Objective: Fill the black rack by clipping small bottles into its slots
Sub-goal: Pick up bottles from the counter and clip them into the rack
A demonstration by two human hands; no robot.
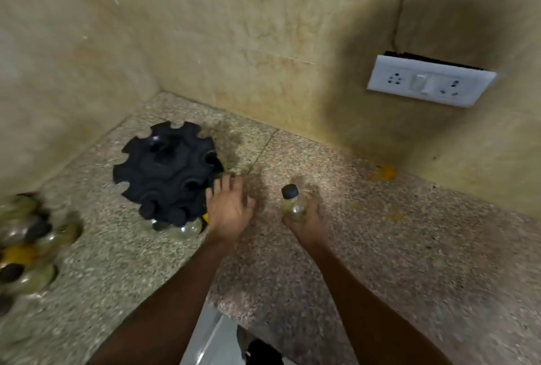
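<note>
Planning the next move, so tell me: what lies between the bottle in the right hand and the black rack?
The head view shows the open left hand between the bottle, gripped by the right hand, and the black rack; otherwise bare speckled counter.

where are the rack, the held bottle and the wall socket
rack (167,165): head view, on its black top face.
bottle (294,206): head view, on the clear body below the black cap.
socket (427,82): head view, on the white plate near its switch.
</note>
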